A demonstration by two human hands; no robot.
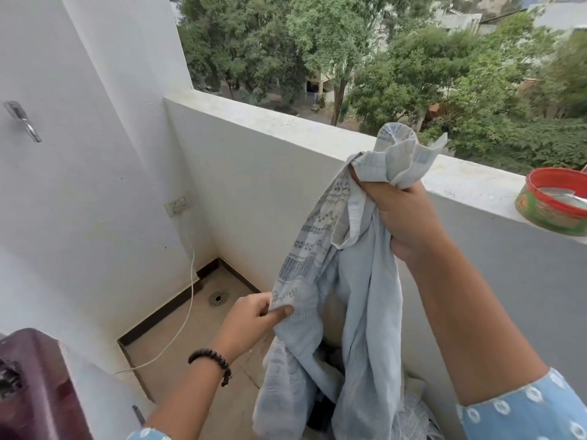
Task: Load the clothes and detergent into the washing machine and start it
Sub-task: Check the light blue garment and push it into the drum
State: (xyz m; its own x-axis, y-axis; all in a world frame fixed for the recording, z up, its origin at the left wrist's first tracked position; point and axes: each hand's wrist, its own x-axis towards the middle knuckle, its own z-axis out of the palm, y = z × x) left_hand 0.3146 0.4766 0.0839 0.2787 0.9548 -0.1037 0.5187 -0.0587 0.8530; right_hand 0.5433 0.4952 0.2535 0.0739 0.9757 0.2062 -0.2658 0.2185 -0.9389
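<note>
White-walled balcony; pale blue patterned cotton garment (355, 281) bunched in right hand (403, 217), pinched by left hand (254, 315) (nothing loaded yet).

Soft, even daylight, faint shadows; wide-angle bending at edges (bottom-left corner blurred), centre fairly sharp

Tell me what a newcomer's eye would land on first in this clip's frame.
First, the pale blue patterned garment hanging mid-frame, bunched at the top in the right hand while the left hand pinches its edge lower down. Next, the red and green tin on the balcony parapet at far right. The maroon washing machine sits bottom left.
</note>
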